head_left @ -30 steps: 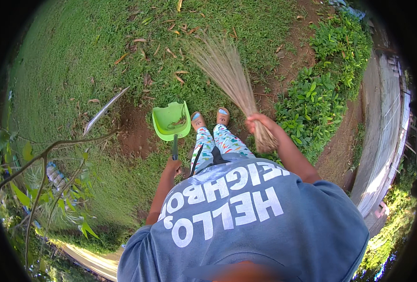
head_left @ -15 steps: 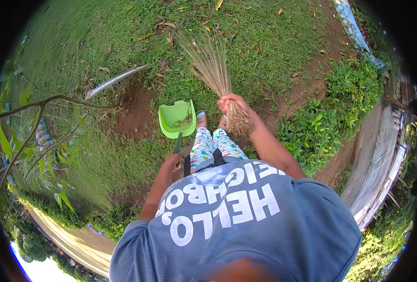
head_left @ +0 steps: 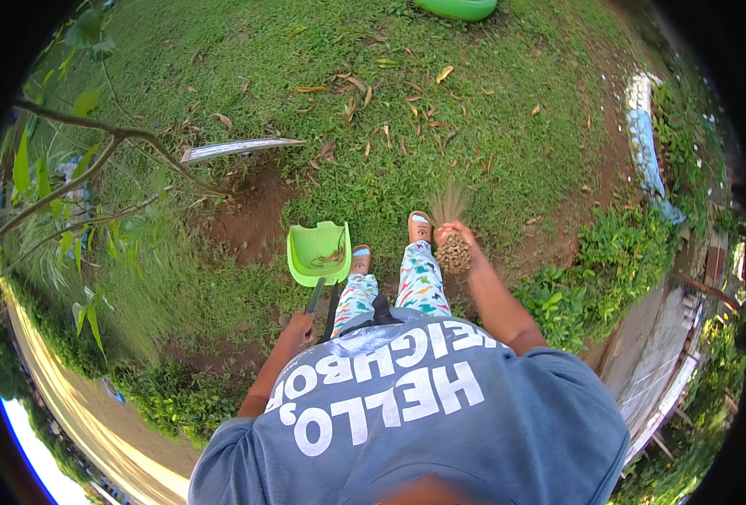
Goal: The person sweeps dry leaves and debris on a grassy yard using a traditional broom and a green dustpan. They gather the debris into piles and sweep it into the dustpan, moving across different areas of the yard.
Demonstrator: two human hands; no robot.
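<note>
My left hand is closed around the dark handle of a green dustpan, low on my left side. Some dry leaves lie inside the pan, whose mouth faces away from me. In my right hand is a stick broom, gripped near its bound butt end, which points up toward me. Its thin bristles reach down and away to the grass and look smeared by motion. My sandaled feet stand apart, the right one farther forward, beside the broom.
Dry leaves are scattered on the grass ahead. A thin pale board lies at the left, by bare soil. Branches reach in from the left. Shrubs border the right side. A green ring-shaped object rests far ahead.
My right foot has stepped forward. The broom has swung from reaching far ahead to pointing steeply down, its butt now toward me. The dustpan stays in my left hand.
</note>
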